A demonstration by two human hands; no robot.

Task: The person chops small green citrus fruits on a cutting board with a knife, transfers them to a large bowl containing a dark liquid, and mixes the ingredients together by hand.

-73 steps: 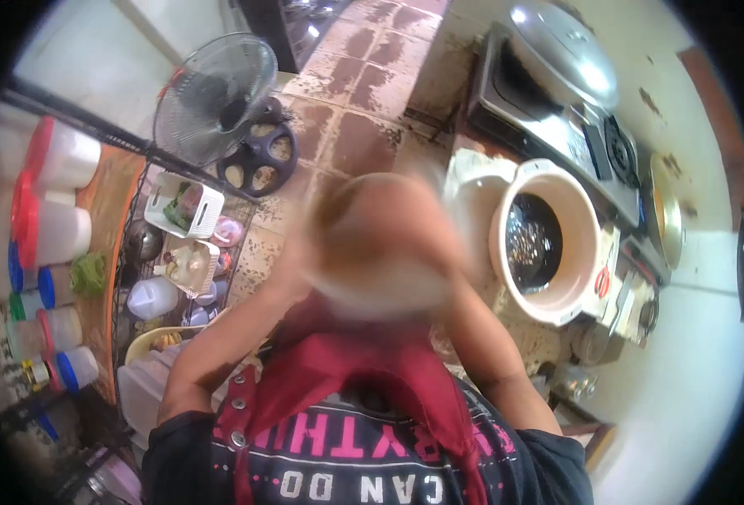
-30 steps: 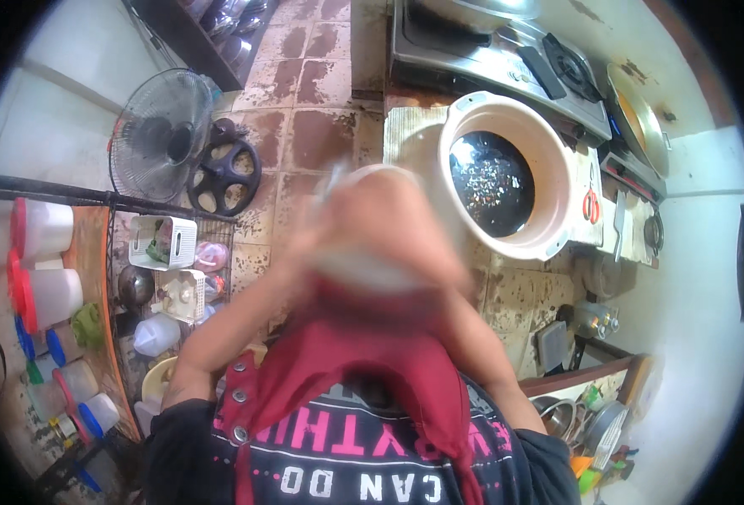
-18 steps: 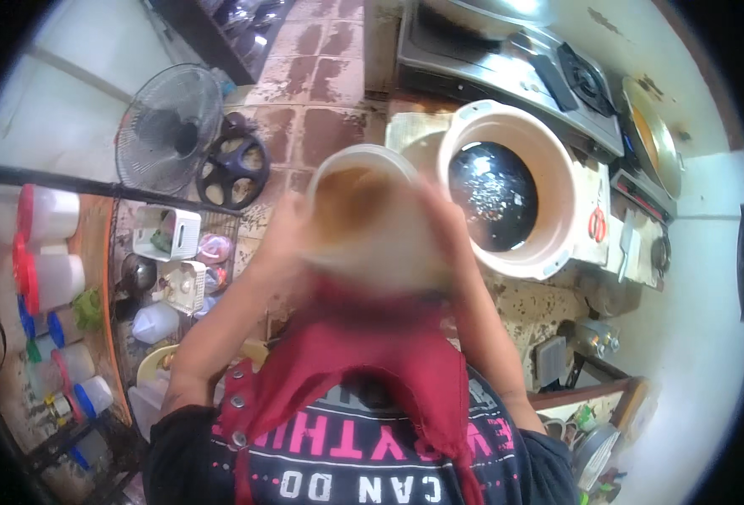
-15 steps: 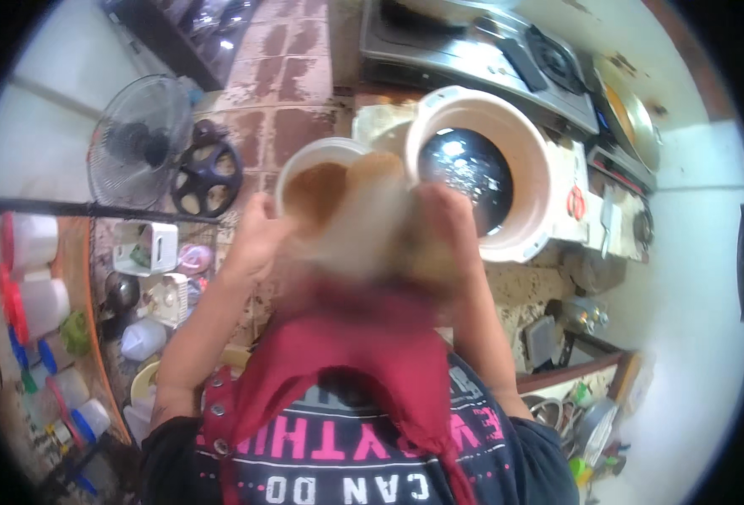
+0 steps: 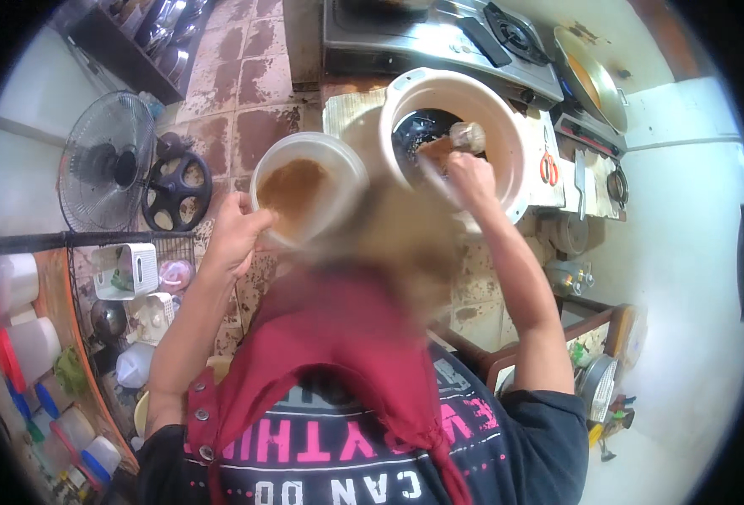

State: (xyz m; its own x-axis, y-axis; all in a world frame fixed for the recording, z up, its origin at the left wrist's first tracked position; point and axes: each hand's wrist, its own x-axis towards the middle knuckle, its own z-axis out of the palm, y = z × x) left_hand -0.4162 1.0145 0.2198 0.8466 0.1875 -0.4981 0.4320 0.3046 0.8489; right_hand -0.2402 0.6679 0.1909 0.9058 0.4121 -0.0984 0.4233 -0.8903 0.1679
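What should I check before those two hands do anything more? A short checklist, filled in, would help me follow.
1. Left hand holding the whitish container: ok, at its left side.
2. Brown contents inside the container: ok.
3. Right hand over the pale basin: ok.
4. Firmness of the right hand's grip: cannot tell; blurred.
5. Scissors and knife outside the basin: ok, to its right.
6. Clear view between the hands: not ok, blurred.

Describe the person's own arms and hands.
Short black sleeves cover the shoulders and end on the upper arms; the forearms are bare. The left hand and right hand are bare too: no gloves, watch or bracelet shows.
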